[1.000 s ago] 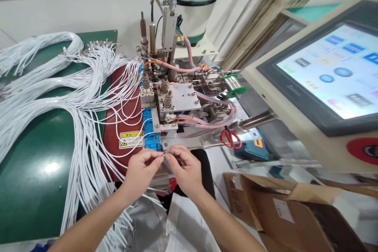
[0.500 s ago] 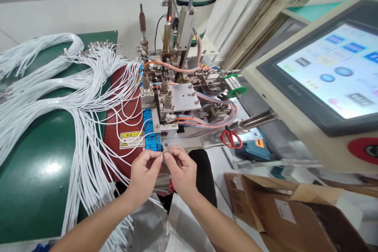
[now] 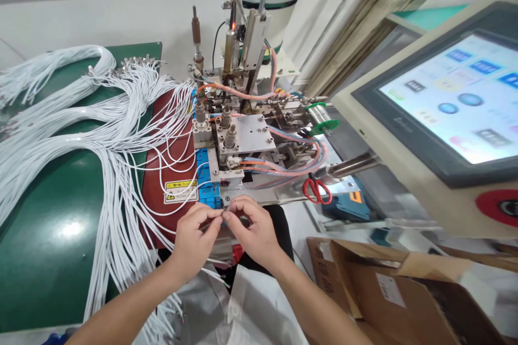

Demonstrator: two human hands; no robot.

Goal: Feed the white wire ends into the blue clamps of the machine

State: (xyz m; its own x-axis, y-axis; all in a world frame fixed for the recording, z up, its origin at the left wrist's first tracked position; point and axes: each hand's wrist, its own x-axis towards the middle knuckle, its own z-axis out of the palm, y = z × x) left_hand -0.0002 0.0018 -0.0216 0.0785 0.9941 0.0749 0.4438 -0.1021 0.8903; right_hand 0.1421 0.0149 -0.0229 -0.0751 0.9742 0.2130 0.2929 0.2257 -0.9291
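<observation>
My left hand [image 3: 195,237] is closed in a pinch, thumb against forefinger, just in front of the blue cable holders [image 3: 209,193]. Fingertip to fingertip with it, my right hand [image 3: 254,230] pinches too. Whatever lies between the fingertips is too small and covered to make out. Several white cables [image 3: 117,215] run in a thick bundle past my left wrist, some passing behind that hand. Other thin white cables lead into the blue holders along the machine's edge. The metal machine [image 3: 246,135] stands directly beyond both hands.
Cable bundles spread over the green table [image 3: 44,259] on the left. Red-handled scissors [image 3: 317,190] and a green wire spool [image 3: 321,118] are at the machine's right. A touchscreen panel [image 3: 457,97] juts in on the right, above an open cardboard box [image 3: 388,291].
Both hands stay fingertip to fingertip in a pinch. My right hand has turned and shifted slightly right, and my left hand slightly left. The cables and machine look the same.
</observation>
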